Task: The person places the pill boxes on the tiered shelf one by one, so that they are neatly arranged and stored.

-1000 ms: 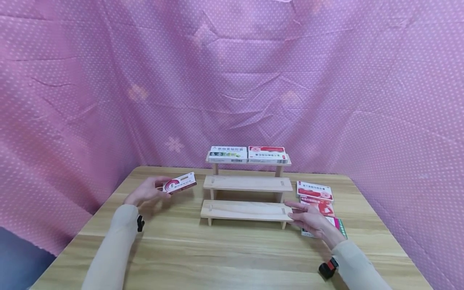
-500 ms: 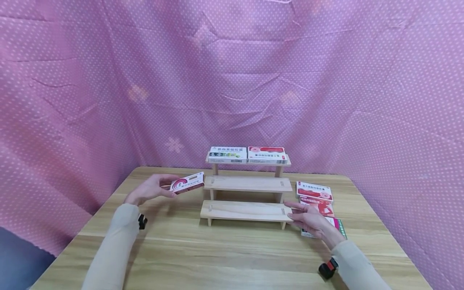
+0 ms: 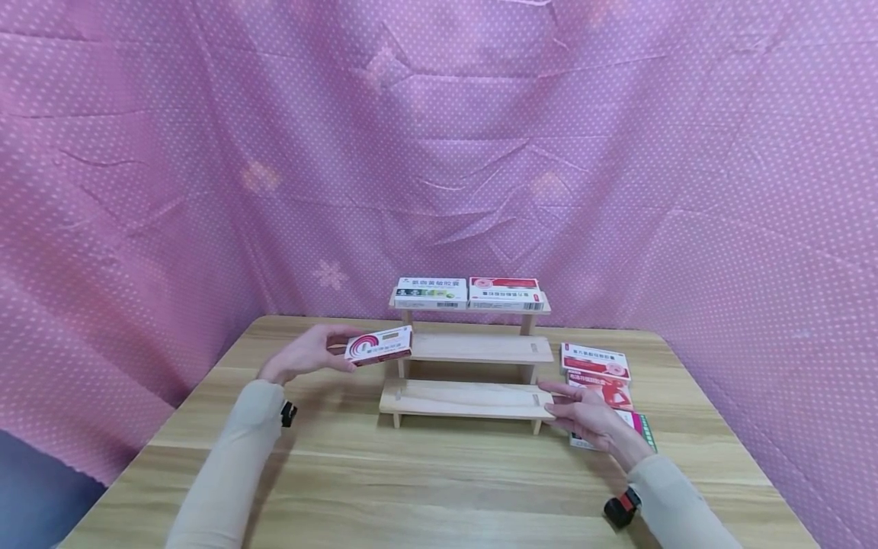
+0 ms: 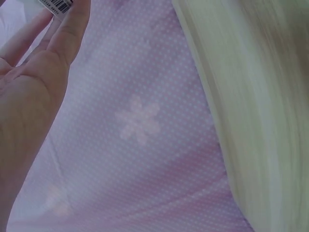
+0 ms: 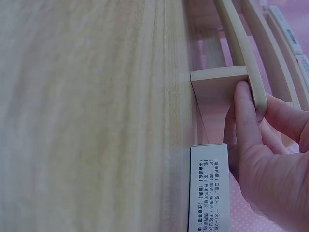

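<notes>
Left grip [image 3: 312, 355] pinches the left end of a flat white cardboard box with curved dark-pink lines [image 3: 379, 346]. That box is up by the left end of the pale wooden middle shelf [image 3: 480, 348]; I can't tell if they touch. Right grip [image 3: 588, 419] pinches the right end of the pale wooden bottom shelf [image 3: 466, 398], which should stop wobbles. It seems best to turn the box straight with the shelf edge, lay it flat, then let go softly.

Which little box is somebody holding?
The white box with curved pink stripes: the left hand grips it, while no hand holds the other boxes.
</notes>
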The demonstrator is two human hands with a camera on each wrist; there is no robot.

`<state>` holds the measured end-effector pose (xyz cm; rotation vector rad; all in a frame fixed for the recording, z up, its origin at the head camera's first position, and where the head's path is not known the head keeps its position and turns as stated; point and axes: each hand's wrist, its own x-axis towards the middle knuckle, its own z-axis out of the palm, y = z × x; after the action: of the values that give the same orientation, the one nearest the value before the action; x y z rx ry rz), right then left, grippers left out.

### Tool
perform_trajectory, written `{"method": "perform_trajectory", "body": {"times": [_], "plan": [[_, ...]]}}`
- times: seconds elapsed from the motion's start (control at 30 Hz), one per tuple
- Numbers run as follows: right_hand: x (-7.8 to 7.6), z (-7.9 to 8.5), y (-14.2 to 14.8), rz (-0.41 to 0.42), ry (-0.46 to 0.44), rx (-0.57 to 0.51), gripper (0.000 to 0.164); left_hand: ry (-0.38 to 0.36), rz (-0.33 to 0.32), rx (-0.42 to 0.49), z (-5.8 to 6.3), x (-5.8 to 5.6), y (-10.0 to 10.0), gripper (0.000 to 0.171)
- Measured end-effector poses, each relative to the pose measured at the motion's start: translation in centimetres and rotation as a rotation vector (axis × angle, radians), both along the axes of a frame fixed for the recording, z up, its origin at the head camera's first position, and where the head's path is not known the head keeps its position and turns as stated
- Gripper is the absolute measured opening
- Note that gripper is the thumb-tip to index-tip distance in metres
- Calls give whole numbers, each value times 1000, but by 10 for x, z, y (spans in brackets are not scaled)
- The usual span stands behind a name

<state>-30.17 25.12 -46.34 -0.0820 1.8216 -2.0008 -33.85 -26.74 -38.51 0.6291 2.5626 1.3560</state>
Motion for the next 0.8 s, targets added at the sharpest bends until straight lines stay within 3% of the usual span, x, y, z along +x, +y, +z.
{"method": "perform_trajectory", "body": {"times": [0.33, 0.63, 0.8], "plan": [[1, 0, 0, -3, 12, 7, 58, 10, -45, 40, -8, -12, 28, 80], [0, 1, 0, -17, -30, -5, 56, 13, -85, 110, -4, -13, 43, 78], [-1, 0, 0, -11, -26, -8, 57, 34, -85, 97, -4, -14, 46, 75]]}}
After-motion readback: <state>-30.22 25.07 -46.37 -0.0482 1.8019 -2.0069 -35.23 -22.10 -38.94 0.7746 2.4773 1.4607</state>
